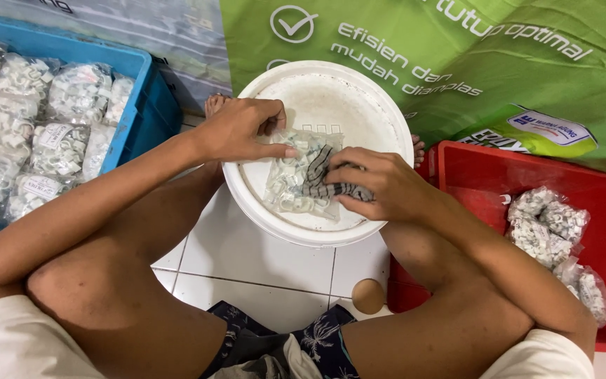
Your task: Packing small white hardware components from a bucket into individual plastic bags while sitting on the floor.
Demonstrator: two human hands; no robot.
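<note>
Down on the white tiled floor (268, 260), one blue crate (145, 105) sits at the left, packed with clear bags of white clips (43, 133) — at least ten in view, the rest cut off by the edge. One red crate (597, 189) sits at the right with three filled bags (552, 228) inside. Between them stands one upturned white bucket (331, 91), its flat bottom serving as a work surface.

On that surface lies a single clear plastic bag (290, 179), flat, rectangular, stuffed with small white clips that show through the film. The left hand (240, 130) rests on the bag's upper left corner, index finger stretched out straight and pressing along the top edge, the other fingers curled in behind. The right hand (380, 186) covers the bag's right side, fingers bunched together and pinching a dark striped cloth (320, 175) down onto the plastic. So the bag sits under both hands, the left half of it showing between them.

One small round wooden-coloured knob (368, 296) lies on the tiles beside the right knee.
</note>
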